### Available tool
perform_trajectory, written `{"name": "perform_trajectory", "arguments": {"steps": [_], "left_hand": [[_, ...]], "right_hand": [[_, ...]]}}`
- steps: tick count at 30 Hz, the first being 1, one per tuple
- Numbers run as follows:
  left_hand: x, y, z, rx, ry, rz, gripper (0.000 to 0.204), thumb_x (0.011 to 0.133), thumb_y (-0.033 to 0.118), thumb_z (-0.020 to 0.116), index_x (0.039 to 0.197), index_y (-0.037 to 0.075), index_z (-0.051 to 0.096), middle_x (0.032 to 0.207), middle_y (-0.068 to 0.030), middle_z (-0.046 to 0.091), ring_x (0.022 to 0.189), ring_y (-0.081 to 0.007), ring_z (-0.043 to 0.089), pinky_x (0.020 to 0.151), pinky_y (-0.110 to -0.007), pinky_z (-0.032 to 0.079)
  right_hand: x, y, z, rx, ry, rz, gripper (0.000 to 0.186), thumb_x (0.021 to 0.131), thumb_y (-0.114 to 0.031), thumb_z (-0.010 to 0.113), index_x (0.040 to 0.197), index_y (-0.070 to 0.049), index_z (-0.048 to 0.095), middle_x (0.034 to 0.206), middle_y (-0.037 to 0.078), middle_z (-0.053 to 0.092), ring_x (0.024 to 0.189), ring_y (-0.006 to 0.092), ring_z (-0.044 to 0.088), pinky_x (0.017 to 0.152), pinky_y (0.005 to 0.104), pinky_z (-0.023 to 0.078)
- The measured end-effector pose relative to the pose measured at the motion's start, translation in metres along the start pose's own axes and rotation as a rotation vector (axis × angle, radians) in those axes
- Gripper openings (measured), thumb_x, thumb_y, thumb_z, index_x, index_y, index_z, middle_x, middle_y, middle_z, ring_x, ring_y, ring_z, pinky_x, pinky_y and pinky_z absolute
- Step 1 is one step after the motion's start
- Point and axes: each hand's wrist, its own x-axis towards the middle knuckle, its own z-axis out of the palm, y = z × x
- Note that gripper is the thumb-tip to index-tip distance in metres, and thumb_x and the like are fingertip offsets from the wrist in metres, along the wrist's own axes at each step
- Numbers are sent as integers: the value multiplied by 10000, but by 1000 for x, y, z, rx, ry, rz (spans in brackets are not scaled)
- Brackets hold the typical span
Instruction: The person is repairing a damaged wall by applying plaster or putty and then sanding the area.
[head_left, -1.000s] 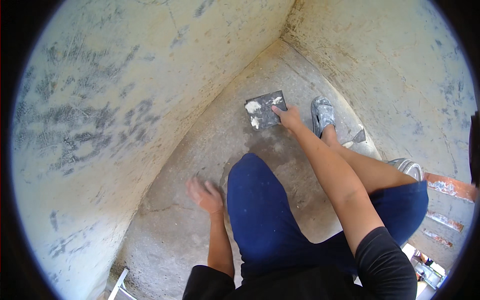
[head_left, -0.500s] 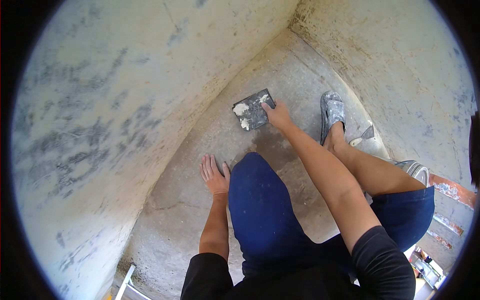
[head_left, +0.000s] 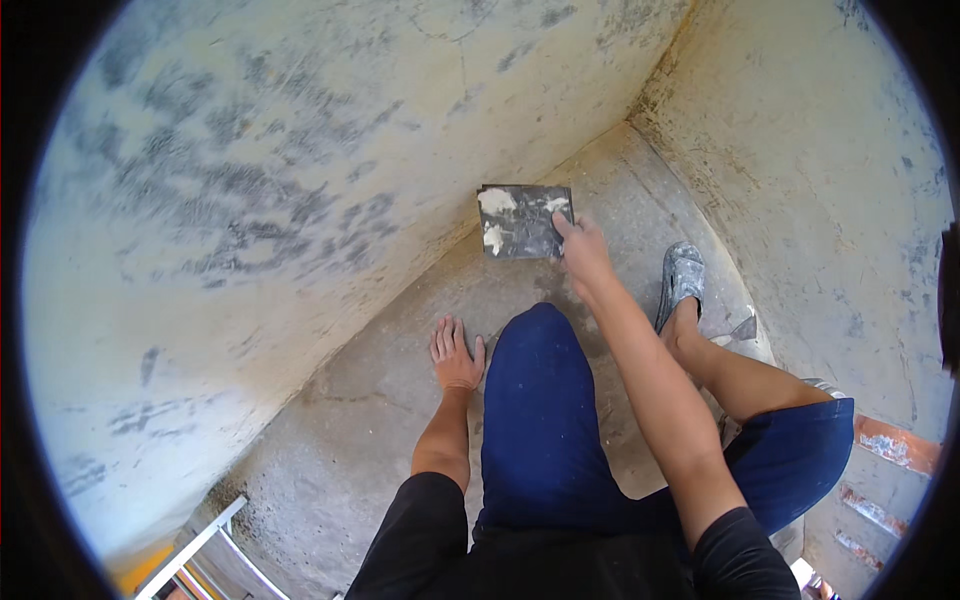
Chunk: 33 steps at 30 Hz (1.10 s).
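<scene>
My right hand [head_left: 585,250] grips a black rectangular plastering float [head_left: 530,235] by its right edge, thumb on the upper face. White lumps of putty [head_left: 497,202] stick to that face. The float's far left side overlaps the foot of the left wall [head_left: 330,190] in the picture; whether it touches the wall I cannot tell. Palm down on the concrete floor [head_left: 370,400], my left hand [head_left: 456,355] lies with fingers stretched out, holding nothing. It rests beside my left knee, near the base of that wall.
A scraper [head_left: 742,331] lies by my right foot in its grey slipper [head_left: 683,275], close to the right wall [head_left: 810,180]. A bucket [head_left: 824,387] is mostly hidden behind my leg. Reddish strips [head_left: 895,445] lie at lower right; a pale metal frame [head_left: 200,540] stands at lower left.
The float has turned from a tilt to nearly level and come closer to the left wall, still in my right hand. My left hand stays on the floor; the whole view has shifted.
</scene>
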Motion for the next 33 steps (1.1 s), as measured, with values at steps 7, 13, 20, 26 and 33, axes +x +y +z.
{"name": "perform_trajectory", "arguments": {"steps": [7,13,20,26,33], "left_hand": [[33,27,-3,-64,111,-20,544,931,384,629,1320,8,570,1411,-179,549,1394,-348,438,1201,-511,252],[38,20,13,-70,71,102,501,928,351,640,1269,-14,593,1407,-192,541,1389,-374,434,1204,-525,266],[34,19,19,-74,42,73,621,878,376,671,1326,-35,540,1435,-196,492,1402,-379,403,1207,-532,268],[30,18,23,-52,26,103,675,848,398,679,1356,-21,526,1414,-218,487,1414,-394,370,1205,-539,257],[46,33,12,-86,103,86,550,839,363,680,1229,-17,599,1300,-181,574,1282,-374,484,1145,-547,312]], "right_hand": [[-53,31,17,-317,270,-225,258,999,-199,631,1079,43,591,888,147,682,742,253,649,707,380,516],[-86,6,38,-460,222,-452,232,994,-184,610,1062,38,609,918,213,688,851,329,675,823,419,506],[-79,6,35,-661,115,-360,234,985,-171,592,1108,23,638,990,257,709,952,409,685,862,451,501],[-76,5,34,-642,93,-309,258,999,-184,581,1091,45,657,975,210,710,929,312,674,851,391,487],[-69,13,30,-573,143,-372,285,1004,-212,562,1130,31,641,1021,273,706,994,440,669,886,463,488]]}}
